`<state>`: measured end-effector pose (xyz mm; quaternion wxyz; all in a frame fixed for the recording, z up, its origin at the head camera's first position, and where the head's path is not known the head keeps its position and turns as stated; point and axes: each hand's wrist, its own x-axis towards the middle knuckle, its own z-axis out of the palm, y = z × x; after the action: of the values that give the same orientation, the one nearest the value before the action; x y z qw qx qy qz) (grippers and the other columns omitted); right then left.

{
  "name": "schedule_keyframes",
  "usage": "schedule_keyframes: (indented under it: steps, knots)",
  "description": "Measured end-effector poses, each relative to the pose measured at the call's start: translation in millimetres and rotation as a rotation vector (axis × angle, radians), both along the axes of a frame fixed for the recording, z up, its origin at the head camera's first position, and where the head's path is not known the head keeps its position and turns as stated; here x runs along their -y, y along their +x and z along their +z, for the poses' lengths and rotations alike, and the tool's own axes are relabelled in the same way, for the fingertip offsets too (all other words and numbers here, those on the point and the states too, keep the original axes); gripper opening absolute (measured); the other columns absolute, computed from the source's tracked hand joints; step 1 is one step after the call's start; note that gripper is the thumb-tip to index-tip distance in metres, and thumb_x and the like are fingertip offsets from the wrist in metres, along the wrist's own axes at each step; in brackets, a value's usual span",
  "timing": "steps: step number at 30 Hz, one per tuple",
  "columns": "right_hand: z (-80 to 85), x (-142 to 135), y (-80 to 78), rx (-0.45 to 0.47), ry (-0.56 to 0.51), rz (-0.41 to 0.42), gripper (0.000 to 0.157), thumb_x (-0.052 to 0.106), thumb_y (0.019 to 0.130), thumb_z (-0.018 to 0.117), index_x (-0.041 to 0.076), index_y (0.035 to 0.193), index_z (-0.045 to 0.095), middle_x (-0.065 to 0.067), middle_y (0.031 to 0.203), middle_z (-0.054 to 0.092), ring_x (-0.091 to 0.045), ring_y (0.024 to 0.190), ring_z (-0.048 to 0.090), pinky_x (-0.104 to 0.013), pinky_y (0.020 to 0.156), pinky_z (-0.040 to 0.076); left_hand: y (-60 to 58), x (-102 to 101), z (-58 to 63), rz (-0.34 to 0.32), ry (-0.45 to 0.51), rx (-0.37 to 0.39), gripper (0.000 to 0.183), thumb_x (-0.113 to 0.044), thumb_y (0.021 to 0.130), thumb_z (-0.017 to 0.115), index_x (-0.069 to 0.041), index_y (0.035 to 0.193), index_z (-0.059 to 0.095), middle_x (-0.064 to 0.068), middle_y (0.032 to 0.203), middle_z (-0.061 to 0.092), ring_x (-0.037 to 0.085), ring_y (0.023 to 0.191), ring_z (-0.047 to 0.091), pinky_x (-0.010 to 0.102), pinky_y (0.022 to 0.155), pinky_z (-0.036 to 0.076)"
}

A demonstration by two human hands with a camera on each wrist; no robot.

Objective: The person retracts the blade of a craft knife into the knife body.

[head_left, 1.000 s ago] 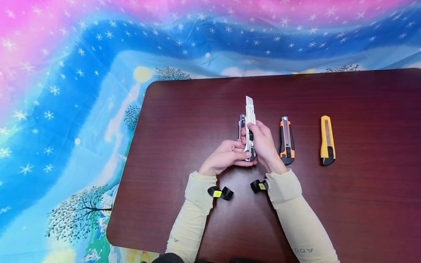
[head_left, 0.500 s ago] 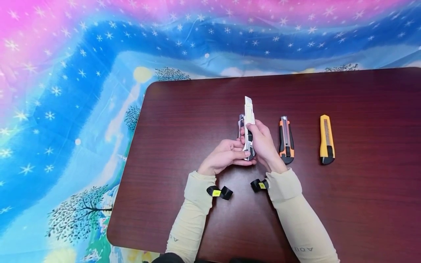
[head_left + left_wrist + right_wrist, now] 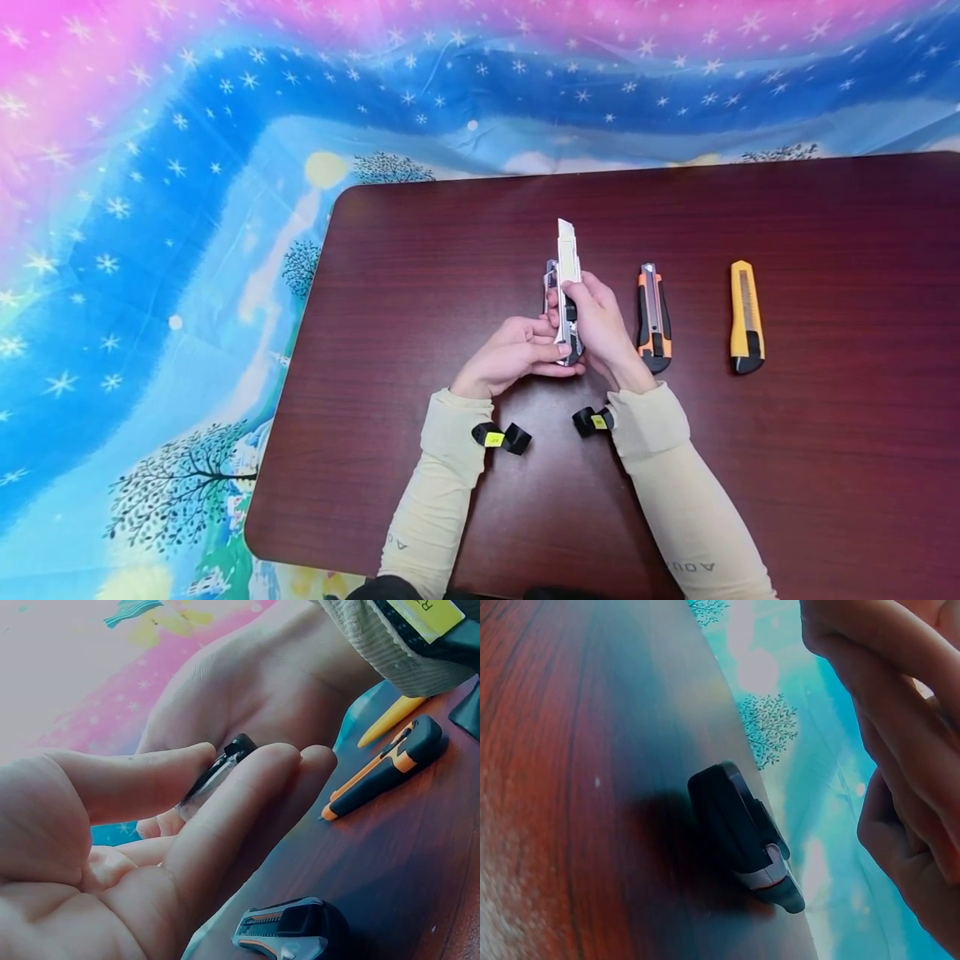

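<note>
A silver snap-off utility knife (image 3: 568, 262) is held above the table, its blade extended and pointing away from me. My left hand (image 3: 513, 350) pinches the knife's black butt end between thumb and fingers. Higher up, my right hand (image 3: 600, 321) grips the body, thumb on top near the black slider. In the left wrist view only the butt of the knife (image 3: 225, 769) shows between the fingers. A second utility knife, grey and black (image 3: 551, 275), lies on the table behind the hands, mostly hidden by them in the head view; the right wrist view shows its black end (image 3: 731, 817).
Right of the hands, an orange-and-black utility knife (image 3: 654, 321) lies on the dark wooden table (image 3: 420, 267). Farther right lies a yellow one (image 3: 746, 317) with a black end. A patterned blue and pink cloth (image 3: 225, 108) hangs beyond the table's back and left edges.
</note>
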<state>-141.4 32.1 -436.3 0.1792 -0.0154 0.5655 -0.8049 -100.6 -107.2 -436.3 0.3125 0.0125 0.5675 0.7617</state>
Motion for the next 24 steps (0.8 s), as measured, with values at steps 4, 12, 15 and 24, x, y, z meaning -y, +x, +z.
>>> schedule_keyframes:
  steps: [4, 12, 15, 24]
  knots:
    - [-0.2, 0.5, 0.2, 0.011, 0.004, -0.003, 0.015, 0.009, 0.1, 0.034, 0.008, 0.108, 0.047, 0.002, 0.075, 0.056, -0.009, 0.057, 0.053, -0.02, 0.057, 0.051, 0.2, -0.2, -0.2, -0.002, 0.0, 0.002, 0.031, 0.014, 0.092, 0.049, 0.023, 0.121, 0.047, 0.039, 0.123, 0.054, 0.02, 0.086, 0.069, 0.042, 0.094, 0.054]
    - [-0.9, 1.0, 0.6, -0.002, -0.019, 0.005, 0.019, 0.006, 0.099, 0.033, 0.002, 0.113, 0.044, 0.001, 0.076, 0.056, -0.009, 0.058, 0.053, -0.02, 0.057, 0.05, -0.6, 1.5, -0.8, -0.008, -0.003, 0.003, 0.032, 0.013, 0.093, 0.049, 0.022, 0.123, 0.047, 0.042, 0.125, 0.052, 0.024, 0.09, 0.069, 0.041, 0.094, 0.054]
    - [-1.0, 0.3, 0.2, -0.011, -0.015, 0.006, 0.016, 0.006, 0.099, 0.033, 0.005, 0.109, 0.046, 0.001, 0.077, 0.056, -0.01, 0.059, 0.053, -0.021, 0.06, 0.052, -1.0, 1.8, -0.9, -0.006, -0.004, 0.002, 0.031, 0.013, 0.092, 0.049, 0.022, 0.122, 0.047, 0.041, 0.125, 0.052, 0.023, 0.089, 0.07, 0.041, 0.094, 0.054]
    - [-1.7, -0.2, -0.2, -0.013, -0.035, 0.02, 0.019, 0.004, 0.098, 0.032, 0.0, 0.112, 0.043, 0.001, 0.078, 0.056, -0.01, 0.06, 0.053, -0.021, 0.06, 0.051, -0.9, 2.2, -0.4, -0.005, 0.008, 0.002, 0.032, 0.014, 0.092, 0.049, 0.023, 0.123, 0.046, 0.041, 0.128, 0.05, 0.025, 0.092, 0.069, 0.041, 0.095, 0.054]
